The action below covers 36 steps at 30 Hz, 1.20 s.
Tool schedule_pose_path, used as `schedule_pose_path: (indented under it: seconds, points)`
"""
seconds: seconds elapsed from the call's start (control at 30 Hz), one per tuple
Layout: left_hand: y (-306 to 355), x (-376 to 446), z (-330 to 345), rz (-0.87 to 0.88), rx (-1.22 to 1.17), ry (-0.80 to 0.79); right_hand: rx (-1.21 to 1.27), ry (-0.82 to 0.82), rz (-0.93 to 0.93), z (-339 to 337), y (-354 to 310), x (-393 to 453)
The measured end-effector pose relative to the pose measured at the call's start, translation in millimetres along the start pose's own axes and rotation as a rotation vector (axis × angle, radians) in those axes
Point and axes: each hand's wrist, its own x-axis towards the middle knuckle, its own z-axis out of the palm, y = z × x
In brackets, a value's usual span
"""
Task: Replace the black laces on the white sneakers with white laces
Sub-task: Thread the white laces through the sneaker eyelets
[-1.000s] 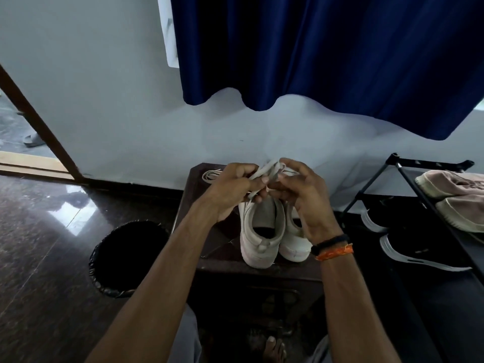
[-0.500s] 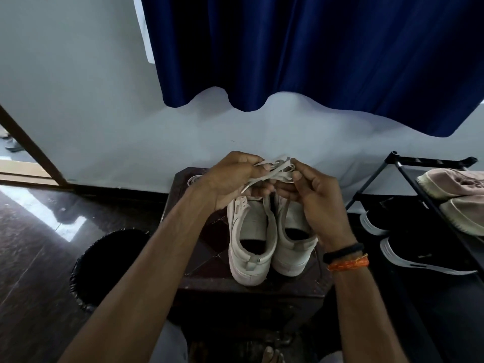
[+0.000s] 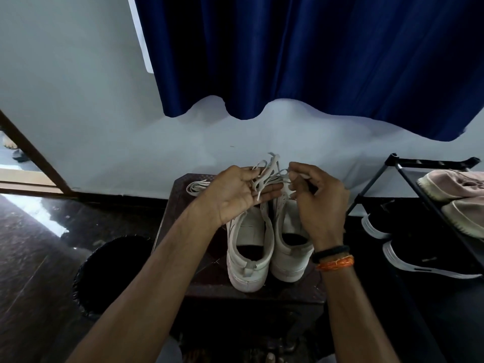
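Two white sneakers stand side by side, heels toward me, on a dark stool: the left sneaker and the right sneaker. Above their toes my left hand lies palm up with straight fingers, and a loose bundle of white lace rests across them. My right hand pinches a strand of that lace at its right end. A second white lace, folded, lies on the stool's far left corner. No black laces show.
A black bin stands on the dark floor left of the stool. A black shoe rack at the right holds pinkish shoes and black sneakers. A blue curtain hangs over the white wall behind.
My left hand has opened from a grip to a flat palm under the lace. The bundle has loosened and its strands spread out, while my right hand drew slightly right.
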Motion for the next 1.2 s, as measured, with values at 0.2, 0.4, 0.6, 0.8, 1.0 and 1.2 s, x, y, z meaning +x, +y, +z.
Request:
schedule_pose_path:
  seconds: [0.2, 0.4, 0.6, 0.8, 1.0, 1.2]
  points:
    - [-1, 3, 4, 0.036, -0.053, 0.042, 0.1, -0.198, -0.014, 6, -6, -2]
    - [-3, 9, 8, 0.041, -0.124, 0.145, -0.001, -0.246, -0.115, 6, -13, -6]
    - [-7, 9, 14, 0.054, -0.074, 0.11, -0.183, -0.123, -0.23, 12, -12, -8]
    - [-7, 10, 18, 0.096, 0.034, 0.012, -0.222, -0.074, -0.167, 16, -19, -9]
    - [5, 19, 11, 0.181, 0.195, 0.058, -0.004, 0.199, 0.053, -11, -18, 8]
    - [8, 41, -7, 0.182, 0.647, 0.16, 0.369, 0.514, 0.074, -35, -27, 21]
